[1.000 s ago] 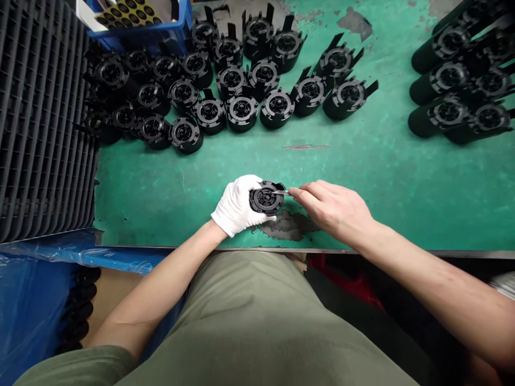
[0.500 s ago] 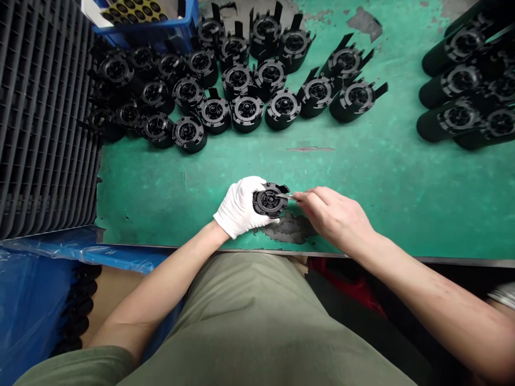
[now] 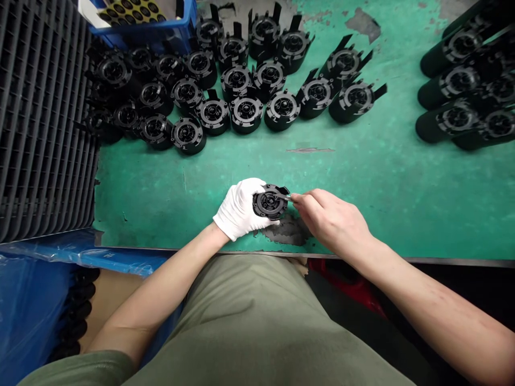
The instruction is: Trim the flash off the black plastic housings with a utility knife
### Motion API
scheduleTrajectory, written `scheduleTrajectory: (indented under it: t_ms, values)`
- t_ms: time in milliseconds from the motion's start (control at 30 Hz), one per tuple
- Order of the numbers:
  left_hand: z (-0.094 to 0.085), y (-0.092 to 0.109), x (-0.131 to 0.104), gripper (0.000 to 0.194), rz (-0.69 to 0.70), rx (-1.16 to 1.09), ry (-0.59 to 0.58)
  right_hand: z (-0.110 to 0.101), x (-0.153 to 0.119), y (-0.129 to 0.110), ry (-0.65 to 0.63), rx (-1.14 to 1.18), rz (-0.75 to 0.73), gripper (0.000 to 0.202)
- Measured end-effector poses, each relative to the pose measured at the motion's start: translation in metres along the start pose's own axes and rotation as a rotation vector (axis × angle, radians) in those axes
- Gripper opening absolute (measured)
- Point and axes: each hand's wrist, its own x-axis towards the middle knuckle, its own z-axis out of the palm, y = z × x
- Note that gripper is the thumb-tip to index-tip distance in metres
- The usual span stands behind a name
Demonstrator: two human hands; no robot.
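Note:
My left hand (image 3: pixel 240 208), in a white glove, grips a round black plastic housing (image 3: pixel 269 202) from its left side, with the ringed inner face turned up. A thin metal pair of tweezers (image 3: pixel 286 198) sticks out of the bare fingers of my right hand (image 3: pixel 328 217). Their narrow tip reaches over the inside of the housing, right of its centre. Whether the tip touches or holds anything there is too small to tell. Both hands are over the front part of the green work surface (image 3: pixel 225 161).
Many similar black housings (image 3: pixel 247 111) stand at the back, some with upright tabs. More black cylinders (image 3: pixel 458 118) stand at the right. A blue bin (image 3: pixel 153 33) holds a sheet of round stickers (image 3: pixel 134 12). Black grid trays (image 3: pixel 44 118) are stacked at the left.
The tweezers and my right hand have shifted very slightly, with the tip still over the housing. My left hand keeps its grip. The view has moved a little.

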Motion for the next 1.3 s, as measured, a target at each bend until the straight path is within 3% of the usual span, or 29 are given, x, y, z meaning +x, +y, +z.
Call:
scheduleTrajectory:
  t_ms: [500, 833, 1300]
  values:
    - [0.002, -0.005, -0.003, 0.093, 0.013, -0.012, 0.003, -0.004, 0.002, 0.003, -0.027, -0.057, -0.079, 0.019]
    - [0.003, -0.005, -0.003, 0.094, 0.014, -0.036, 0.027, 0.007, -0.005, 0.004, -0.047, 0.195, 0.066, 0.012]
    - [0.003, -0.004, -0.002, 0.091, 0.029, -0.03, 0.048, 0.006, -0.003, 0.001, -0.089, 0.15, 0.081, 0.018]
